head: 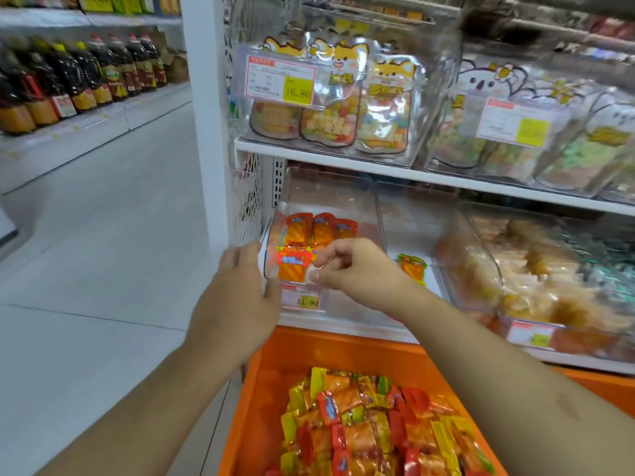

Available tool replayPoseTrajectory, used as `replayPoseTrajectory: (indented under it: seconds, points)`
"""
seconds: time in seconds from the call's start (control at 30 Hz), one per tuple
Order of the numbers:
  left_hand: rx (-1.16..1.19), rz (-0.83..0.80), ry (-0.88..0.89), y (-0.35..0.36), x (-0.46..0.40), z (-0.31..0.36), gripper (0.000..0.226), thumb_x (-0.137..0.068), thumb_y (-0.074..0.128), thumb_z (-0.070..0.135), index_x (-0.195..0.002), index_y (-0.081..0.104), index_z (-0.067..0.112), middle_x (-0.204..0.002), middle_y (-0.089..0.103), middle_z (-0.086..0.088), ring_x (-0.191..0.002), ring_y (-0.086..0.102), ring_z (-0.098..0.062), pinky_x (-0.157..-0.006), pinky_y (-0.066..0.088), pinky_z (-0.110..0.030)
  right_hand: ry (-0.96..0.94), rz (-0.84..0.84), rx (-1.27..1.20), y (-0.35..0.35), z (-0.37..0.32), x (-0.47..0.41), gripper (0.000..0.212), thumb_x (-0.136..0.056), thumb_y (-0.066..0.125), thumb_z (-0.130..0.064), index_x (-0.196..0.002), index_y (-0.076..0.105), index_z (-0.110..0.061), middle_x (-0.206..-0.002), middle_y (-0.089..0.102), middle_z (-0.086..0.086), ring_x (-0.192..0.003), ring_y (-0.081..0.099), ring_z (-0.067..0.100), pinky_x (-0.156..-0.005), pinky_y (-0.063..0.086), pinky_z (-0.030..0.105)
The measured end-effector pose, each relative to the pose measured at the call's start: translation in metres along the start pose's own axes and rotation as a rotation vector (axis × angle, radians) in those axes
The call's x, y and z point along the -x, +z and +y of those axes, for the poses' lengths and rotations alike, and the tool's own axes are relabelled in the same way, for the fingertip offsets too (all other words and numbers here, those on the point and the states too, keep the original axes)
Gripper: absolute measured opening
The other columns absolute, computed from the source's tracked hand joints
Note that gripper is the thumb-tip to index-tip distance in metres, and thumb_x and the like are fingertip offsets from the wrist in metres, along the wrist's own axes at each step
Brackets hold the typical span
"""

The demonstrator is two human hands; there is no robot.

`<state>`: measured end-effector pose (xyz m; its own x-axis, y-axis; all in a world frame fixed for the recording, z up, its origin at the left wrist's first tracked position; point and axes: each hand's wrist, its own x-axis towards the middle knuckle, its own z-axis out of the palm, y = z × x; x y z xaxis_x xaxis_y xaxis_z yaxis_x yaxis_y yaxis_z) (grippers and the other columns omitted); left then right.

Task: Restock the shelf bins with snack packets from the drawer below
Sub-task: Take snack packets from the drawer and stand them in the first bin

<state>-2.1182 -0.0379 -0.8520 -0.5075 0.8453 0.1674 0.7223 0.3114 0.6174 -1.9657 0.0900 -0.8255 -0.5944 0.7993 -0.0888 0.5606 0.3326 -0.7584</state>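
Drawer [275,372] packets [371,427] jumbled | left hand [237,304] flat on bin [275,231]; right hand [357,273] curled, grip unclear | binned packets [309,230] upright

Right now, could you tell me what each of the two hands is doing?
Left hand: open, fingers straight against the side of the clear bin.
Right hand: fingers curled at the bin's front; whether it pinches a packet cannot be told.

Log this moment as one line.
left hand: open, on clear plastic bin | right hand: pinching red-orange snack packet | orange drawer: open, stocked

pale tiled floor [103,235], white shelving [202,115], bottle rows [79,80].
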Motion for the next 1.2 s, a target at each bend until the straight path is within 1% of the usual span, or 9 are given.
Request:
replayPoseTrajectory:
  seconds: [0.1,0.23,0.4,0.53,0.63,0.73,0.9,1.0,1.2]
  points:
    - [0.073,-0.018,0.073,0.001,0.020,0.008,0.042,-0.101,0.060,0.036,-0.141,0.047,0.030,-0.132,0.057,0.007,-0.106,0.065,-0.013,-0.082,0.059,-0.031,-0.031,-0.010,-0.036,-0.007,0.016,0.040,0.013,-0.087,0.084,-0.027,-0.093,0.074,-0.021,-0.077,0.067,0.017,-0.071,0.067,0.022,-0.077,0.059,0.044]
    - [0.111,-0.251,0.143,0.033,0.053,0.013,0.022,-0.098,0.064,0.035,-0.119,0.058,0.031,-0.106,0.063,0.014,-0.089,0.064,-0.002,-0.080,0.059,-0.033,0.080,-0.022,-0.110,0.004,0.080,0.083,0.010,-0.087,0.083,-0.016,-0.089,0.073,-0.016,-0.069,0.060,0.006,-0.068,0.058,0.017,-0.065,0.047,0.034]
    - [-0.078,-0.513,0.190,0.119,0.085,-0.012,0.024,-0.096,0.064,0.034,-0.119,0.059,0.026,-0.115,0.063,0.005,-0.106,0.063,-0.016,-0.090,0.053,-0.033,0.321,-0.032,-0.008,0.039,0.192,0.123,0.017,-0.082,0.086,-0.020,-0.084,0.068,-0.021,-0.069,0.066,-0.008,-0.065,0.060,0.011,-0.068,0.054,0.038]
    - [-0.180,-0.701,0.113,0.183,0.108,-0.044,0.037,-0.095,0.064,0.035,-0.129,0.057,0.024,-0.133,0.060,-0.003,-0.126,0.058,-0.024,-0.102,0.045,-0.034,0.418,-0.090,0.153,0.064,0.248,0.132,0.025,-0.081,0.080,-0.025,-0.099,0.063,-0.027,-0.091,0.072,-0.005,-0.087,0.069,0.018,-0.080,0.058,0.040]
    - [-0.184,-0.724,0.089,0.229,0.109,-0.061,0.050,-0.094,0.064,0.034,-0.141,0.051,0.022,-0.144,0.053,-0.003,-0.137,0.049,-0.026,-0.112,0.038,-0.034,0.405,-0.162,0.274,0.084,0.273,0.124,0.055,-0.082,0.078,-0.025,-0.133,0.059,-0.028,-0.126,0.069,0.002,-0.117,0.065,0.025,-0.092,0.054,0.029]
    - [-0.250,-0.693,0.110,0.269,0.098,-0.069,0.067,-0.099,0.057,0.037,-0.159,0.032,0.020,-0.164,0.033,-0.002,-0.150,0.029,-0.030,-0.123,0.024,-0.039,0.362,-0.220,0.338,0.104,0.293,0.108,0.088,-0.079,0.079,-0.022,-0.157,0.037,-0.025,-0.160,0.040,0.009,-0.148,0.037,0.029,-0.122,0.035,0.036]
    - [-0.356,-0.636,0.170,0.314,0.072,-0.072,0.067,-0.101,0.056,0.042,-0.160,0.029,0.026,-0.163,0.037,0.003,-0.148,0.030,-0.028,-0.122,0.030,-0.044,0.449,-0.163,0.552,0.125,0.314,0.090,0.102,-0.081,0.081,-0.052,-0.157,0.026,-0.011,-0.157,0.037,0.016,-0.149,0.029,0.038,-0.122,0.033,0.047]
    - [-0.409,-0.637,0.190,0.332,0.067,-0.072,0.064,-0.094,0.066,0.042,-0.152,0.040,0.031,-0.152,0.050,0.005,-0.140,0.039,-0.027,-0.114,0.037,-0.045,0.396,-0.201,0.616,0.134,0.324,0.092,0.090,-0.078,0.080,-0.056,-0.146,0.038,-0.014,-0.148,0.048,0.011,-0.144,0.033,0.037,-0.116,0.036,0.048]
    - [-0.214,-0.675,0.005,0.339,0.068,-0.073,0.035,-0.085,0.082,0.031,-0.116,0.067,0.025,-0.109,0.064,0.003,-0.105,0.062,-0.021,-0.089,0.051,-0.034,0.369,-0.122,0.471,0.137,0.337,0.101,0.044,-0.084,0.077,-0.031,-0.123,0.058,-0.028,-0.113,0.066,0.003,-0.117,0.052,0.030,-0.098,0.036,0.040]
